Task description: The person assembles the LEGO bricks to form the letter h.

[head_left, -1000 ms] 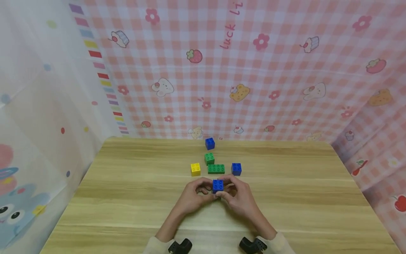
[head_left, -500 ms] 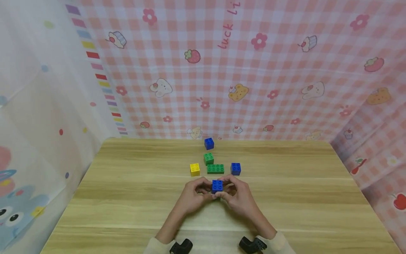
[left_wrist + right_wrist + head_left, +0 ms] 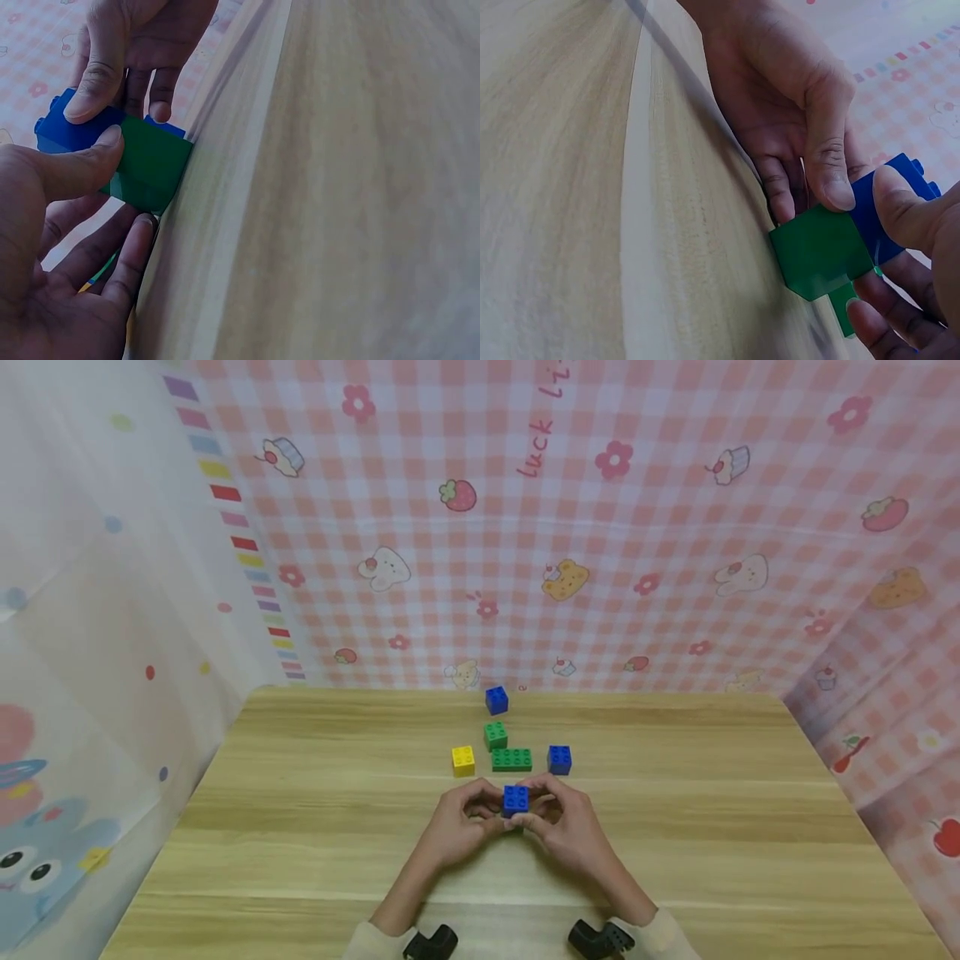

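Unmoved, left hand (image 3: 461,827) and right hand (image 3: 568,831) keep their grip on a blue block (image 3: 516,798), long green brick (image 3: 512,760) beyond.

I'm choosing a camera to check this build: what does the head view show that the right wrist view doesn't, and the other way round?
Only the head view shows the yellow brick, cream sleeves and black wrist devices.

Only the right wrist view shows the smooth side of the green block beneath the held blue brick.

Both show that blue brick, the left hand and right hand, the wooden table and pink checked cloth.
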`<state>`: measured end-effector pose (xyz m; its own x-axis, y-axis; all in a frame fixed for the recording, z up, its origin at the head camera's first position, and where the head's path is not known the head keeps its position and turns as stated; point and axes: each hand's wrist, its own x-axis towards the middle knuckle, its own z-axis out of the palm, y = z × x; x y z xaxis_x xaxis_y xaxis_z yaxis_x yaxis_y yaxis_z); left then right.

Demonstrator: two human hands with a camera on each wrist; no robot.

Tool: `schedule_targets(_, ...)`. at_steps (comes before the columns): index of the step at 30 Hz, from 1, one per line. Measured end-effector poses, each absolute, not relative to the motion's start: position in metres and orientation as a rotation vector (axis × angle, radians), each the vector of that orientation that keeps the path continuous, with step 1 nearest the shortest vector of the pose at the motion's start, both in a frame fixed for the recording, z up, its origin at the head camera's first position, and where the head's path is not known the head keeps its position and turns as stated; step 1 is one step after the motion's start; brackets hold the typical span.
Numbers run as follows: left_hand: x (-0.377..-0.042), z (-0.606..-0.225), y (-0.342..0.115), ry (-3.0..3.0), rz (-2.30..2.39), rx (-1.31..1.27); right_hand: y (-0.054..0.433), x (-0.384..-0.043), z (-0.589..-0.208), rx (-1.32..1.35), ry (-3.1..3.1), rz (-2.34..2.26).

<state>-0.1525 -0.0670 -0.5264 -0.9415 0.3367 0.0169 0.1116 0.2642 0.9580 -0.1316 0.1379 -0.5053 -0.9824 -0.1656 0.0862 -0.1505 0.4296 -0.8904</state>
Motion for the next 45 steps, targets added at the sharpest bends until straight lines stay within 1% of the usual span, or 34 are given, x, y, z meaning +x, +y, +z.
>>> schedule_targets(8,-0.152,-0.527,-0.068,2.338,1.744,0.444,0.141,-0.133,-0.506,-0.375,2.641,-1.611)
schedule_targets(15,-0.152,-0.527,-0.068,2.332,1.735,0.447,0.145,-0.133,-0.503,-0.396,2.624,-1.568)
schedule_targets(25,-0.152,-0.527,-0.068,2.324,1.748,0.430,0.156,-0.132,-0.498,-0.481,2.715,-1.466)
schedule_targets(38,-0.160,-0.526,-0.067,2.400,1.695,0.402,0.184,-0.142,-0.493,-0.432,2.869,-1.541)
schedule_targets(45,-0.162,-0.523,-0.067,2.402,1.700,0.340,0.193,-0.149,-0.493,-0.417,2.874,-1.605)
